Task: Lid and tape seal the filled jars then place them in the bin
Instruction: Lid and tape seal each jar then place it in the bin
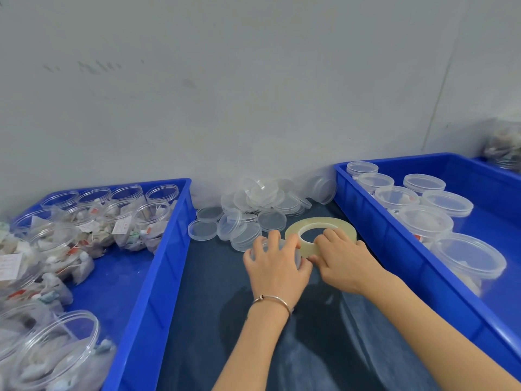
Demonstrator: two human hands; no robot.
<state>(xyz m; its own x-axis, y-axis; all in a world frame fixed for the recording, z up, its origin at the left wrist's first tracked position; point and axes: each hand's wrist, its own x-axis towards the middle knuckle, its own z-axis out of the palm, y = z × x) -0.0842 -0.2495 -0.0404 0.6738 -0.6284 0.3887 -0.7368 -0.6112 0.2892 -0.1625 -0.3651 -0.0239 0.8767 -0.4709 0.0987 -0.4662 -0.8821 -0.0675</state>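
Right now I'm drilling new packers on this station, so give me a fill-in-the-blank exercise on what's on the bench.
1. The left hand grips a lidded ____.
2. The right hand rests on the roll of ____.
3. The loose lids lie piled against the ____.
4. Lidded jars stand in the bin on the ____.

Missing: jar; tape; wall; right

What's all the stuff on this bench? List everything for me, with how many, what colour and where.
Blue plastic bins: two large, plus a corner of a third far right.
Open clear plastic jars of packets: many, left bin.
Lidded clear jars: at least seven, right bin.
Loose clear round lids: a pile, by the wall between the bins.
Pale yellowish tape roll: one, centre.
Clear lidded jar: one, under the left hand.
Dark blue cloth: one, covering the bench.
Silver bracelet: one, left wrist.
Left hand: grip on jar.
Right hand: on tape roll.
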